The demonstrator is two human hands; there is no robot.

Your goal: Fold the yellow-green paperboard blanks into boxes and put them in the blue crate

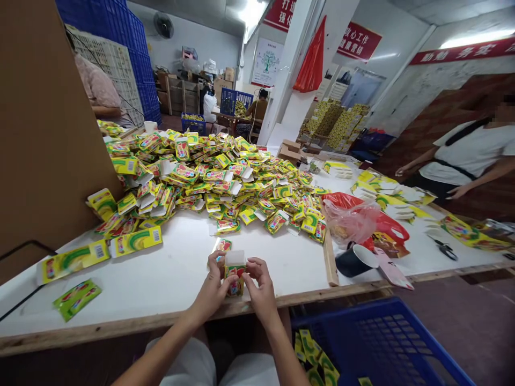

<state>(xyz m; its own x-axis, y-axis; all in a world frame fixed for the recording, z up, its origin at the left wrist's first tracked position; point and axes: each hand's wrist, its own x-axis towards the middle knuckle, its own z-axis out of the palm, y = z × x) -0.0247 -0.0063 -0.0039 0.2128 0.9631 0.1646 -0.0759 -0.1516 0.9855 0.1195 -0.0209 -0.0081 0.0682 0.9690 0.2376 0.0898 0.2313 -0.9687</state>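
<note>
Between my two hands, near the table's front edge, is a small printed carton [235, 272] in yellow, green and red with its white top flap standing up. My left hand [213, 284] grips its left side, thumb on the front face. On the right side my right hand [259, 284] holds it with thumb and fingers. Just behind my left hand lies another small carton [222, 245], partly hidden by the fingers. Beyond them a large heap of similar cartons [225, 177] covers the back of the table, several with open white flaps.
Flattened yellow cartons [137, 241] and a green packet [77, 299] lie at left beside a big cardboard box [48, 134]. A wooden strip [330, 257], dark mug [356, 260], pink phone [392, 268] and scissors [446, 249] are at right. A blue crate [386, 343] stands below; a person [470, 145] stands at right.
</note>
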